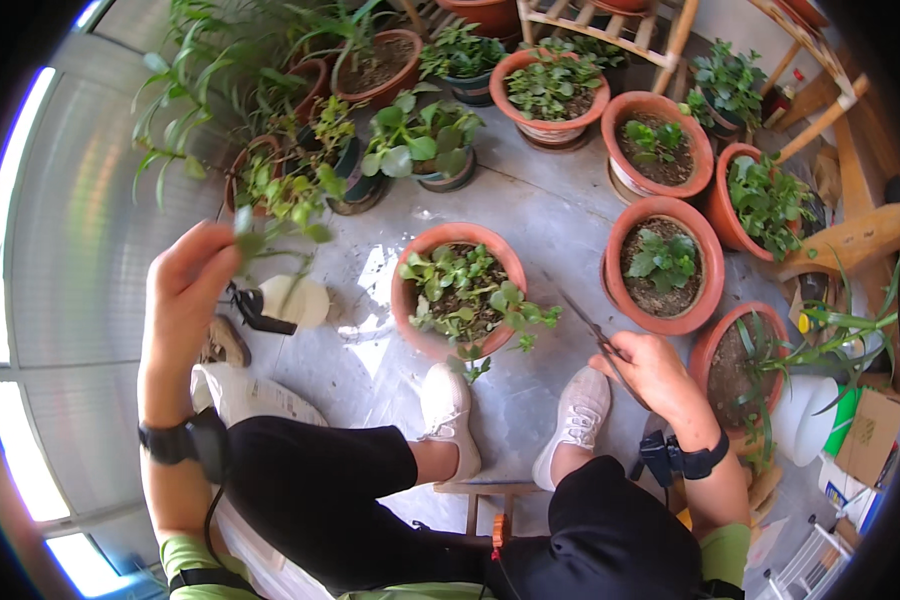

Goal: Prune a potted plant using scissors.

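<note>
My left hand [195, 262] is raised at the left, its fingers pinched on a green leafy sprig [250, 240] that is blurred and partly hidden by the fingertips. In my right hand [655, 372] is a pair of scissors [592, 326], its dark blades pointing up and left toward the middle pot; whether the blades are parted is hard to make out. Between my hands, on the floor before my shoes, stands a terracotta pot [403, 318] with a trailing, round-leaved plant [460, 290]. Some of its stems spill over the right and near rim.
Terracotta pots with plants line the right side, among them one with a lobed-leaf plant [660, 262]. More potted greenery [430, 140] crowds the back left. A white bucket [255, 393] stands by my left knee, near a pale round disc [305, 302]. Wooden plant racks [620, 35] are behind.
</note>
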The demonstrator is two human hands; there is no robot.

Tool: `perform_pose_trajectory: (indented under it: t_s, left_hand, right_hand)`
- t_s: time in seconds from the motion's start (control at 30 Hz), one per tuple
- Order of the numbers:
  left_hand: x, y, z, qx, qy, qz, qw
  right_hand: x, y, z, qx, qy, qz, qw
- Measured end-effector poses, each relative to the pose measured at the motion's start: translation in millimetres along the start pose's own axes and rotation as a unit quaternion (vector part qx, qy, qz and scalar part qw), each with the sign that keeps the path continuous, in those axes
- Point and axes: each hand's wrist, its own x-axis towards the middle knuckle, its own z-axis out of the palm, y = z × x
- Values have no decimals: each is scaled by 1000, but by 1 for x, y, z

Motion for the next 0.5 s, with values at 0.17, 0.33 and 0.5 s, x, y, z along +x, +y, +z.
perform_pose_trajectory:
  t_s: [0.17, 0.33, 0.5]
  left_hand:
    - [-109, -62, -83, -4, 176, -92, 980]
    - [-210, -143, -137, 70, 264, -168, 947]
    - [-255, -209, -144, 485, 129, -303, 811]
  right_hand:
    - [-15, 4, 3, 82, -20, 29, 996]
    - [-28, 8, 2, 120, -38, 95, 987]
    - [-36, -1, 0, 116, -57, 127, 983]
